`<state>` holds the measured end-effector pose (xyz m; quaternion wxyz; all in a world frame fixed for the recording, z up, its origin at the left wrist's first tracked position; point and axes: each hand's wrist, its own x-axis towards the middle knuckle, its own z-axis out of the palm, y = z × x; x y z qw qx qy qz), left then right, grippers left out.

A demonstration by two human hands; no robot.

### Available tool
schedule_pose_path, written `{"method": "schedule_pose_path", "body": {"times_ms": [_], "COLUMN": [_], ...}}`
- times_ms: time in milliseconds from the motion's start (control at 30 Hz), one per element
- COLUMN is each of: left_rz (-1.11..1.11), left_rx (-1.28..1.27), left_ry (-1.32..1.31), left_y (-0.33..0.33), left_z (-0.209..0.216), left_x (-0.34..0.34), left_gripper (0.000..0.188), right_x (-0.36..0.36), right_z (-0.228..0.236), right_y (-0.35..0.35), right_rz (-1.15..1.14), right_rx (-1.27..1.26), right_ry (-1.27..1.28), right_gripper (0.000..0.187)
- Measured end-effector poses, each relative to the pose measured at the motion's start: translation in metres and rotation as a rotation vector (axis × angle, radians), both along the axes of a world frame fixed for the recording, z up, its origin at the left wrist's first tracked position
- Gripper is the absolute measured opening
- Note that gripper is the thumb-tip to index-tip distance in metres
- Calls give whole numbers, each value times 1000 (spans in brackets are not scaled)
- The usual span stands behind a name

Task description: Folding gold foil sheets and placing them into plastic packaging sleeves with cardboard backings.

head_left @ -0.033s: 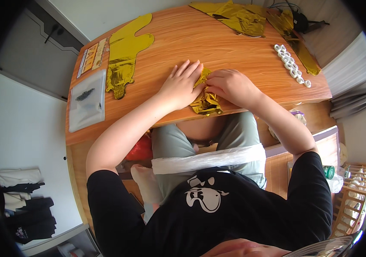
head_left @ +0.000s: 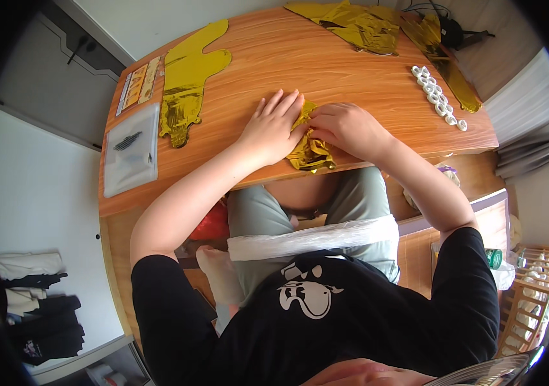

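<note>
A crumpled gold foil balloon (head_left: 311, 156) lies at the near edge of the wooden table, between my two hands. Flat on the tabletop, my left hand (head_left: 273, 130) has its fingers stretched out, with the thumb and inner edge against the foil. My right hand (head_left: 350, 130) is closed at the right side of the foil, its bent fingers gripping it; the fingertips are partly hidden. Another gold foil balloon (head_left: 187, 77) lies flat toward the left side, out of reach of both hands' present place.
More gold foil (head_left: 361, 29) is spread at the far right, and a long foil piece (head_left: 457, 80) hangs over the right edge. White rings (head_left: 435, 96) stand in rows nearby. At left are a clear zip pouch (head_left: 134, 164) and a printed card (head_left: 134, 89).
The crumpled lower end of the foil balloon has shifted very slightly to the right. Both hands stay in nearly the same place.
</note>
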<state>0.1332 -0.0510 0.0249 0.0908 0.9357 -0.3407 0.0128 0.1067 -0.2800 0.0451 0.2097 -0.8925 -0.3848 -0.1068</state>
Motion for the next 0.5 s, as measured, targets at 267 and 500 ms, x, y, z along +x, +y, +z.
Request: {"method": "schedule_pose_path", "body": {"times_ms": [267, 500], "left_rz": [11, -384], "left_rx": [8, -123], "left_ry": [56, 25], "left_y": [6, 7], "left_z": [28, 4], "left_x": [15, 25], "left_gripper": [68, 68], "right_x": [16, 28], "right_z": [2, -7], "right_y": [-11, -21], "right_rz": [153, 263], "right_rx": [-22, 116], "right_ry": [-13, 59], "right_gripper": [21, 27]}}
